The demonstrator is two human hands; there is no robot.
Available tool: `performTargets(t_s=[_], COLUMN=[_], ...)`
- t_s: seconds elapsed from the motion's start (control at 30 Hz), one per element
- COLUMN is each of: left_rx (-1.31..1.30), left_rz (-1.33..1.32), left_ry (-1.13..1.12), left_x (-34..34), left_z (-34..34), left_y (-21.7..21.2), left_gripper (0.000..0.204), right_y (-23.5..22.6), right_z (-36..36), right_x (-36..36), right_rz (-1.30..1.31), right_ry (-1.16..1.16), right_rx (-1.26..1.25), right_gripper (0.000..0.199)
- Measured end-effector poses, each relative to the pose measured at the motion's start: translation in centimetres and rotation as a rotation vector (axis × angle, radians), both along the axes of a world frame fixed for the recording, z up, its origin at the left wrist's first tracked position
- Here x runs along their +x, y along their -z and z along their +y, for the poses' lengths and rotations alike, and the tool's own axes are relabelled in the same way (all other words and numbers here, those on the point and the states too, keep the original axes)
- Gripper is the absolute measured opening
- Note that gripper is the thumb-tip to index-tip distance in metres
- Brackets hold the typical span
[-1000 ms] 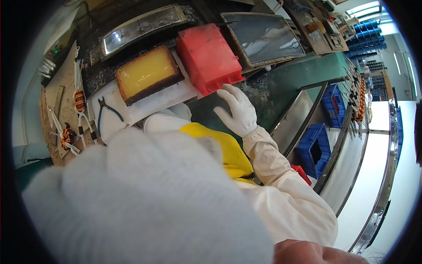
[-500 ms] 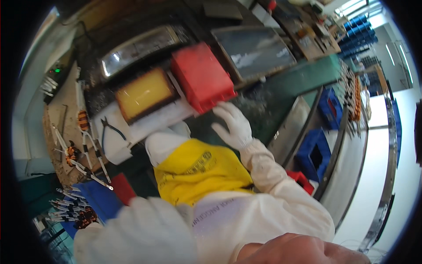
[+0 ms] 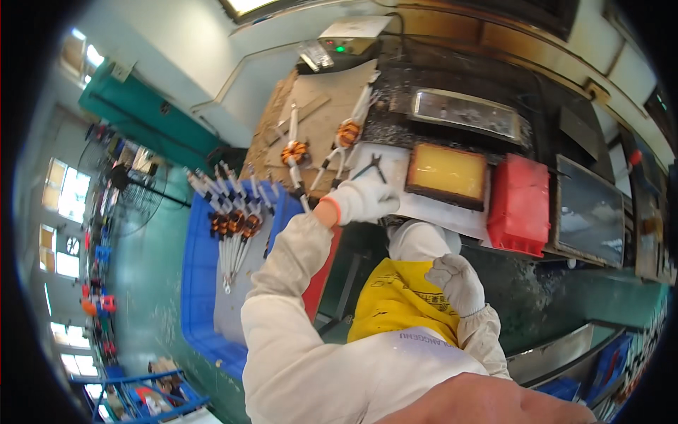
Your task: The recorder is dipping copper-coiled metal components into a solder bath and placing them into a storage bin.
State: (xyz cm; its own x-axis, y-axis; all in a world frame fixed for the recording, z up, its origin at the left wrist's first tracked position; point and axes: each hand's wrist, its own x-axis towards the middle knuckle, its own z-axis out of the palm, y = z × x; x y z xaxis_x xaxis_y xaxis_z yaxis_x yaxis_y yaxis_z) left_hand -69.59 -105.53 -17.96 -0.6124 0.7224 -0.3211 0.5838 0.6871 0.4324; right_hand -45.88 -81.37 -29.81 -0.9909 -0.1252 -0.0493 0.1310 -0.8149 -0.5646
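Observation:
My white-gloved left hand [image 3: 369, 201] hovers at or over the handle ends of dark pliers [image 3: 371, 167], which lie on a white sheet [image 3: 406, 201] at the bench's near edge. Its fingers bend downward, and their undersides are hidden, so a grip cannot be made out. My gloved right hand [image 3: 459, 284] is curled closed in front of my yellow apron [image 3: 395, 300], with nothing seen in it. Left of the pliers, a copper-wound coil with white leads [image 3: 347, 134] and a second such coil [image 3: 294, 152] rest on a brown board [image 3: 325, 92].
A blue bin [image 3: 201, 297] with several wound coils [image 3: 236, 225] stands at the left. Right of the pliers sit a dark-framed tray of yellow material [image 3: 448, 173], a red box [image 3: 520, 201] and a grey-topped tray [image 3: 590, 208]. A metal-rimmed trough [image 3: 466, 113] lies behind.
The view has swung left. My left hand has moved from low near the blue bin up to the pliers. My right hand has drawn back from beside the red box, its fingers now curled.

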Motion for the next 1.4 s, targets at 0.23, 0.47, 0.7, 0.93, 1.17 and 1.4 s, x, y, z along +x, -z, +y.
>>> performTargets(t_s=[0.23,0.47,0.7,0.93,1.17,1.4], left_rx=[0.219,0.125,-0.154,0.033,0.237,0.361], left_rz=[0.007,0.244,0.253,0.236,0.325,0.276], left_ry=[-0.518,-0.868,-0.995,-1.035,-1.062,-1.03], left_x=[-7.1,-13.9,-18.7,-19.5,-18.5,-16.0], left_z=[-5.9,-5.2,-2.5,-3.0,-3.8,-4.1], left_y=[5.3,9.8,13.9,15.0,10.7,4.1], left_gripper=[0.043,0.052,0.065,0.063,0.051,0.054], right_y=[3.5,3.9,3.6,3.9,3.4,3.2], right_z=[-1.7,-1.3,-0.9,-0.7,-0.7,-0.9], right_x=[-1.3,-1.8,-2.2,-2.6,-2.3,-2.3], right_rz=[-0.293,-0.256,-0.329,-0.3,-0.364,-0.324], right_ry=[-0.106,-0.147,-0.159,-0.189,-0.155,-0.162], right_rx=[-0.344,-0.416,-0.436,-0.477,-0.472,-0.531], right_gripper=[0.053,0.053,0.053,0.052,0.05,0.051])
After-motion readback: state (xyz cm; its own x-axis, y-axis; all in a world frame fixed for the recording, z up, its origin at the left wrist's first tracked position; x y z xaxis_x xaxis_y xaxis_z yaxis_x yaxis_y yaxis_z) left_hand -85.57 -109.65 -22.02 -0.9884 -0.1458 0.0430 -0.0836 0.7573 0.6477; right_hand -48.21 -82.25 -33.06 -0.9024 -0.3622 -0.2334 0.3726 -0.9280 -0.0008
